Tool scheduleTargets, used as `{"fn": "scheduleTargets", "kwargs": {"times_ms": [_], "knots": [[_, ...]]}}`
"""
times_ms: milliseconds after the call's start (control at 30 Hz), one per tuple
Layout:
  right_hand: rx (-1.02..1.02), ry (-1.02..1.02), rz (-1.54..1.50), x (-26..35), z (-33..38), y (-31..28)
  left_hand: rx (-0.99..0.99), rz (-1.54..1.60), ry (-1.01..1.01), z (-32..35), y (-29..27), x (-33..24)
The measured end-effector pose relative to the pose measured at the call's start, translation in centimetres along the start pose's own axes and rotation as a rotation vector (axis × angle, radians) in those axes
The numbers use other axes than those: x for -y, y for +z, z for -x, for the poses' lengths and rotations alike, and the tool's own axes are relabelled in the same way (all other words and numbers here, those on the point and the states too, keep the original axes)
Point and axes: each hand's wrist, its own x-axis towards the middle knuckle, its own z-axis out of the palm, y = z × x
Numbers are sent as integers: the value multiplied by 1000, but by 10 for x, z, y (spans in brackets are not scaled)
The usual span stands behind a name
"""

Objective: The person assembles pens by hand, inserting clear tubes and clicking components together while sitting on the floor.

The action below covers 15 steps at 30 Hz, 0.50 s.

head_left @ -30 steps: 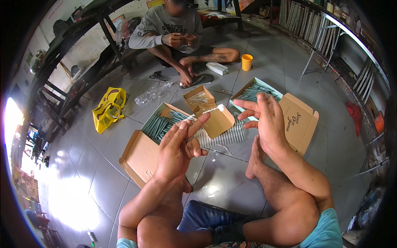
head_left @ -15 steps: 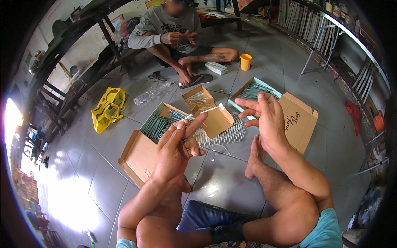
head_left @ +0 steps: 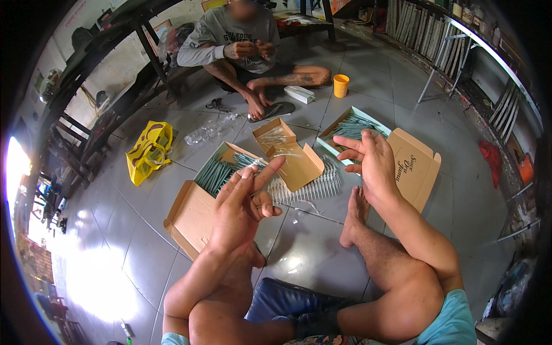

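My left hand [head_left: 237, 204] is raised over the open left box, thumb and forefinger pinched together and the other fingers apart. A small white bit shows at its fingertips, too fine to name. Across from it, my right hand [head_left: 375, 169] is held up in front of the right box, its thumb and forefinger tips together and its other fingers stretched to the left. What that pinch holds, if anything, cannot be made out. Slender grey-green sticks fill the left box [head_left: 187, 215] and the right box [head_left: 384, 124]. Between them stands a small brown carton [head_left: 305, 172] with thin pale sticks.
A row of thin pale pieces [head_left: 313, 190] lies under the carton. Around it are a yellow bag [head_left: 150, 152], clear crumpled plastic [head_left: 210, 131], a sandal [head_left: 276, 111], a white box [head_left: 300, 94] and an orange cup [head_left: 341, 86]. Opposite, a seated person [head_left: 244, 49] works with both hands.
A thin white piece, earlier visible between my hands above the small carton, no longer shows there. Both hands stay nearly in place, with the left fingers shifted slightly.
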Motion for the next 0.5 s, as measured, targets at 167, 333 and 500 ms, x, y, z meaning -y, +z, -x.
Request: {"fn": "scheduleTargets", "kwargs": {"times_ms": [167, 333, 500], "knots": [[96, -112, 407, -47, -16, -18, -11, -32, -2, 2, -3, -2], [578, -310, 1112, -87, 8, -27, -91, -63, -31, 3, -11, 0], [856, -302, 1230, -84, 35, -16, -157, -176, -49, 2, -13, 1]]}}
